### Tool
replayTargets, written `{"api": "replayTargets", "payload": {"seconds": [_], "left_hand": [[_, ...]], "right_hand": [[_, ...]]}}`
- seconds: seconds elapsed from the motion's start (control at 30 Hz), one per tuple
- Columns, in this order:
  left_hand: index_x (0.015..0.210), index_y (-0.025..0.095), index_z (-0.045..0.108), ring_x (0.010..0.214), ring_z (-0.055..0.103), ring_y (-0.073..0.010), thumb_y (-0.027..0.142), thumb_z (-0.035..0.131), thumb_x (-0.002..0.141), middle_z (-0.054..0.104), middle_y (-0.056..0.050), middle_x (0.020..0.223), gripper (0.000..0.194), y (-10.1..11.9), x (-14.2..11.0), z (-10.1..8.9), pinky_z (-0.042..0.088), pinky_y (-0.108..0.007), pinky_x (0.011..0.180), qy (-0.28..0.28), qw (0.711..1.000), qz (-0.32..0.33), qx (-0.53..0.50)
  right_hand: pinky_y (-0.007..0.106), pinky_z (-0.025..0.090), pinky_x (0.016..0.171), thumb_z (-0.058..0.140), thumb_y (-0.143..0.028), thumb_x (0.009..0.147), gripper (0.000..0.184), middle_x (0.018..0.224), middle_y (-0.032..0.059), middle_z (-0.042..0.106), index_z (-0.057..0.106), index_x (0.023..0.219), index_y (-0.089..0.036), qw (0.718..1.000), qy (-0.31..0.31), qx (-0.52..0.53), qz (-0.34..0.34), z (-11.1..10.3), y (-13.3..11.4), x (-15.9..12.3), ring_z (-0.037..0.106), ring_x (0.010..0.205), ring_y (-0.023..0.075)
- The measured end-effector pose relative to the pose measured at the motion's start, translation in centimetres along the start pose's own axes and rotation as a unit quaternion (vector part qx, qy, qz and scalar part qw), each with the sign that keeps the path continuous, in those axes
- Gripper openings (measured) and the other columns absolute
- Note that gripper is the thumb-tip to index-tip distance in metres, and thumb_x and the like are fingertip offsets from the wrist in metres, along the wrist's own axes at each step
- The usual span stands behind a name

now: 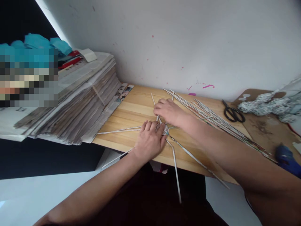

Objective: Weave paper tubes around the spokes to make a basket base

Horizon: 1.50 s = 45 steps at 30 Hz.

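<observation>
A small woven centre of rolled newspaper tubes lies on the wooden table, with long tubes radiating from it like spokes. My left hand rests over this centre, its bent fingers and thumb holding it against the tabletop and hiding much of it. Just beyond, my right hand has its fingers curled around a paper tube on the far side of the weave; the fingertips are partly hidden. One spoke hangs past the near table edge, and another slants toward the lower right.
Loose paper tubes lie at the right by black scissors. Behind these is a crumpled, whitish braided bundle; a blue tool sits at the right edge. A tall newspaper stack stands left, and a wall closes the back.
</observation>
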<state>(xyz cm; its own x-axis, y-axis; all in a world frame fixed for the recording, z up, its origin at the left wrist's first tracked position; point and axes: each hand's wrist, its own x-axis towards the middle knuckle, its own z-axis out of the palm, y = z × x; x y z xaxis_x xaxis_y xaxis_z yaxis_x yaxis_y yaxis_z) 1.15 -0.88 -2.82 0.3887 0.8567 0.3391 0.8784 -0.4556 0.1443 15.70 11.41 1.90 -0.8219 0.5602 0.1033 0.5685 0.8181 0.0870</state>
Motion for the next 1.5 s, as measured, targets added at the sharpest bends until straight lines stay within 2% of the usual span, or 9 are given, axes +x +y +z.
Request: {"api": "replayTargets", "payload": {"seconds": [0.13,0.37,0.57,0.87,1.0,1.1,1.3,1.43,1.5], "left_hand": [[0.139,0.02,0.058,0.12,0.052,-0.0326,0.041,0.048,0.098,0.059,-0.016,0.131,0.046,0.0,0.0,0.0,0.036,-0.052,0.115,0.002,1.0,0.002,0.003],[0.141,0.018,0.055,0.122,0.049,-0.035,0.037,0.05,0.097,0.056,-0.018,0.134,0.048,0.2,0.0,-0.3,0.038,-0.052,0.11,0.0,0.999,0.004,0.034],[0.14,0.018,0.056,0.118,0.05,-0.0327,0.035,0.05,0.097,0.058,-0.015,0.131,0.046,0.2,0.1,-0.1,0.042,-0.047,0.104,0.004,0.999,0.014,0.044],[0.136,0.022,0.059,0.12,0.052,-0.0308,0.035,0.048,0.098,0.063,-0.012,0.128,0.042,0.3,-0.1,-0.2,0.029,-0.053,0.114,0.004,0.999,0.012,0.049],[0.137,0.02,0.058,0.125,0.049,-0.0324,0.034,0.05,0.096,0.061,-0.013,0.132,0.043,0.5,0.0,-0.3,0.032,-0.053,0.111,0.003,0.999,0.006,0.049],[0.136,0.018,0.059,0.126,0.048,-0.0328,0.033,0.052,0.096,0.06,-0.014,0.134,0.044,0.6,0.0,-0.3,0.034,-0.051,0.109,0.006,0.999,0.006,0.05],[0.137,0.017,0.058,0.123,0.051,-0.031,0.032,0.05,0.098,0.06,-0.013,0.136,0.043,0.5,0.2,-0.2,0.037,-0.049,0.105,-0.001,0.999,0.012,0.05],[0.136,0.016,0.058,0.118,0.053,-0.0309,0.032,0.047,0.099,0.063,-0.012,0.133,0.042,0.5,0.2,-0.1,0.041,-0.048,0.097,-0.014,0.998,0.014,0.062],[0.136,0.015,0.058,0.116,0.053,-0.0307,0.032,0.046,0.1,0.063,-0.012,0.133,0.042,0.5,0.2,-0.1,0.043,-0.046,0.092,-0.02,0.997,0.021,0.068]], "right_hand": [[0.041,0.034,0.092,0.059,-0.017,0.093,0.017,0.095,0.008,0.075,0.075,0.095,-0.022,0.999,-0.036,-0.018,-0.022,-1.5,0.0,-0.3,0.059,0.102,0.0258],[0.03,0.041,0.08,0.064,-0.015,0.087,0.019,0.095,0.0033,0.076,0.079,0.095,-0.022,0.989,-0.086,0.112,0.052,-2.0,-0.7,-0.2,0.065,0.092,0.0191],[0.028,0.039,0.076,0.062,-0.013,0.087,0.019,0.102,0.008,0.077,0.078,0.097,-0.016,0.983,-0.139,0.081,0.093,-2.1,-1.2,0.4,0.066,0.095,0.0193],[0.027,0.04,0.072,0.061,-0.011,0.084,0.025,0.1,0.0075,0.077,0.077,0.102,-0.016,0.974,-0.151,0.076,0.149,-2.9,-1.5,-0.3,0.066,0.091,0.019],[0.027,0.043,0.07,0.063,-0.012,0.08,0.027,0.097,0.0071,0.078,0.08,0.1,-0.018,0.951,-0.185,0.11,0.223,-4.1,-2.1,0.1,0.068,0.088,0.0198],[0.028,0.045,0.073,0.063,-0.015,0.08,0.027,0.097,0.0113,0.078,0.081,0.1,-0.016,0.928,-0.226,0.123,0.27,-4.7,-2.4,0.5,0.069,0.087,0.0218],[0.029,0.045,0.072,0.057,-0.021,0.085,0.029,0.095,0.0153,0.078,0.081,0.098,-0.013,0.917,-0.266,0.114,0.275,-4.3,-2.5,1.2,0.07,0.088,0.0246],[0.029,0.042,0.068,0.058,-0.024,0.085,0.026,0.092,0.0109,0.078,0.081,0.095,-0.017,0.915,-0.247,0.145,0.285,-3.9,-2.0,0.3,0.068,0.083,0.0219],[0.03,0.042,0.071,0.061,-0.027,0.084,0.023,0.096,0.0071,0.078,0.08,0.096,-0.022,0.918,-0.201,0.163,0.301,-3.6,-1.7,-0.7,0.066,0.084,0.021]]}}
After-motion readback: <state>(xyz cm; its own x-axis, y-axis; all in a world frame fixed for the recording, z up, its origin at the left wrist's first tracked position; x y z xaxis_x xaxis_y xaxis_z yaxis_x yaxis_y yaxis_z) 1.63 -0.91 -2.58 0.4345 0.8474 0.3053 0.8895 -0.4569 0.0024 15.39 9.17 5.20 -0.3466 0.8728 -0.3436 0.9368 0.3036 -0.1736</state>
